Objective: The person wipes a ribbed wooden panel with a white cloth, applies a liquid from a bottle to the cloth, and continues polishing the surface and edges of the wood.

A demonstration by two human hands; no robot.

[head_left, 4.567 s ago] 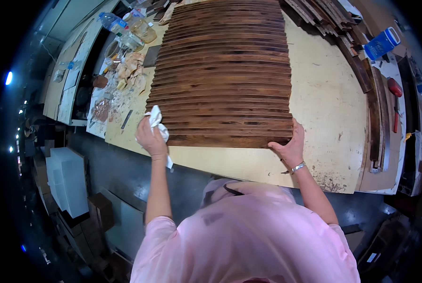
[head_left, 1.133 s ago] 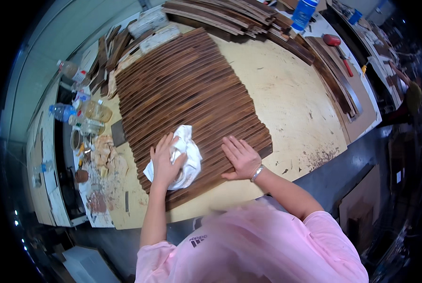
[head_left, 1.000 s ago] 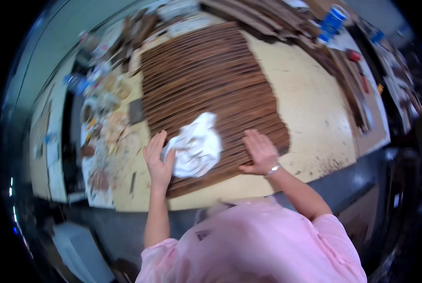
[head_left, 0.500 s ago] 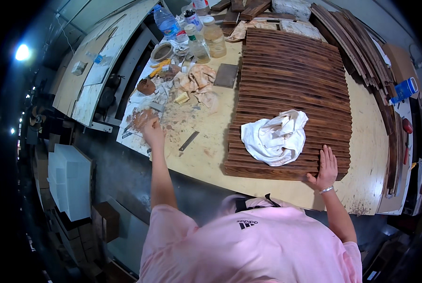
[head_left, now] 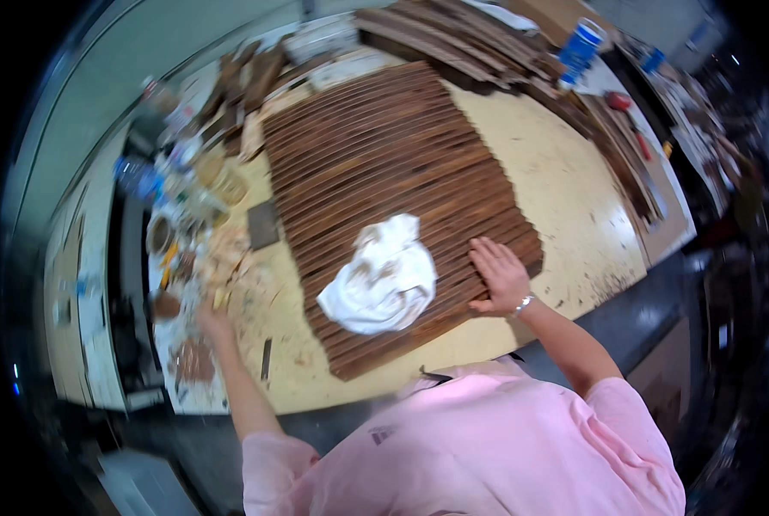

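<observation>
- Flat and spread, the person's right hand (head_left: 499, 275) presses palm-down on the near right part of the panel of dark brown wooden slats (head_left: 393, 181), gripping nothing; the pose looks like bracing, so that the loose-looking strips stay put.
- Reaching out at about eight o'clock from the panel, the left hand (head_left: 213, 320) sits at the edge of a litter of small wood scraps and tins (head_left: 204, 258); its fingers blur into the clutter, so whether it is closed on anything cannot be told.
- A crumpled white cloth with brown stains (head_left: 380, 279) lies loose on the slats, just beside the right hand at its nine o'clock, touched by neither hand.
- The slat panel lies flat and skewed on the pale yellow worktop (head_left: 565, 198), its long axis running from about eleven o'clock to five o'clock.
- Beyond the panel, at twelve to two o'clock, a stack of long dark wooden strips (head_left: 462, 39) lies along the far edge, with a blue and white container (head_left: 581, 47) standing near it.
- A small dark rectangular block (head_left: 262, 225) rests just left of the panel.
</observation>
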